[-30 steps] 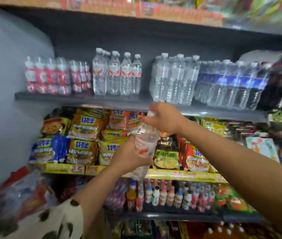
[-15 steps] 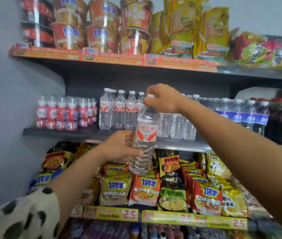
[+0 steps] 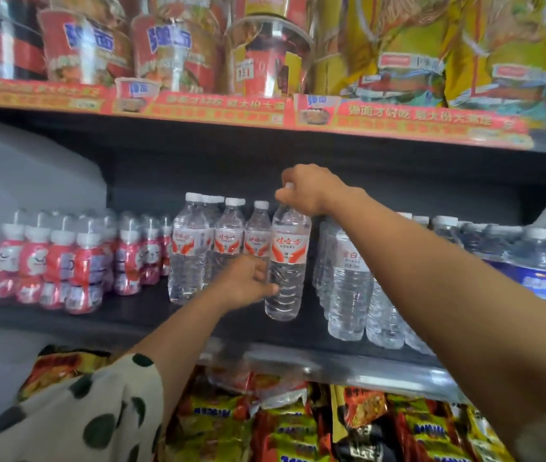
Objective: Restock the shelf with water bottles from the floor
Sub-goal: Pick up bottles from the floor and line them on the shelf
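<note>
One water bottle is held upright, its base on or just above the dark shelf; which cannot be told. The right hand grips its cap from above. The left hand clasps its lower body. About four matching bottles stand left of the right hand.
</note>
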Action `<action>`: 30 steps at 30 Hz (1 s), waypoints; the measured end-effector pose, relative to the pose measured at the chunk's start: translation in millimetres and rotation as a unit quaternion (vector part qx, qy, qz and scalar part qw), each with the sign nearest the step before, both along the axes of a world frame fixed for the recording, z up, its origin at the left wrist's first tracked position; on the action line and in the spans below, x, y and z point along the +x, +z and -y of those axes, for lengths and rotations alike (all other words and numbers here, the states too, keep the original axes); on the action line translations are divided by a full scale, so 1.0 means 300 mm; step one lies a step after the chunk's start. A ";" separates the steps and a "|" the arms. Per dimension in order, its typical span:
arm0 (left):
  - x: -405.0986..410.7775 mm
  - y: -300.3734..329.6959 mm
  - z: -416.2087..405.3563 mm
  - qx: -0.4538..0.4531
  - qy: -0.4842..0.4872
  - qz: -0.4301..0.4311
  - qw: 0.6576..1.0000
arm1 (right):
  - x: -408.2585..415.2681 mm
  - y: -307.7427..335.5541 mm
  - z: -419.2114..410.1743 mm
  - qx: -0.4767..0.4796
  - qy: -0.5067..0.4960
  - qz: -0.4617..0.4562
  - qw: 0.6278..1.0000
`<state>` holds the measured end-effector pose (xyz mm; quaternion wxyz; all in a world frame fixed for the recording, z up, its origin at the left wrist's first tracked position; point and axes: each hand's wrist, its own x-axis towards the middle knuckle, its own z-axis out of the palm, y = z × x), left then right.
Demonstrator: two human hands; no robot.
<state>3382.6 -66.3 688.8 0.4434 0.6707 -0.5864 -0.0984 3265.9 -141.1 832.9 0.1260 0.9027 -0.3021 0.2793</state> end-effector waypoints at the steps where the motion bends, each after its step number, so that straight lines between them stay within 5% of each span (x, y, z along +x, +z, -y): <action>1: 0.012 -0.004 0.046 0.007 0.005 0.004 1.000 | 0.021 -0.003 0.046 0.003 -0.006 -0.006 1.000; 16: 0.141 -0.082 0.342 0.001 0.116 0.036 0.993 | 0.250 -0.058 0.451 0.062 -0.040 -0.043 0.996; 30: 0.143 -0.074 0.331 0.012 0.109 0.043 0.993 | 0.263 -0.052 0.451 0.092 -0.067 -0.037 0.993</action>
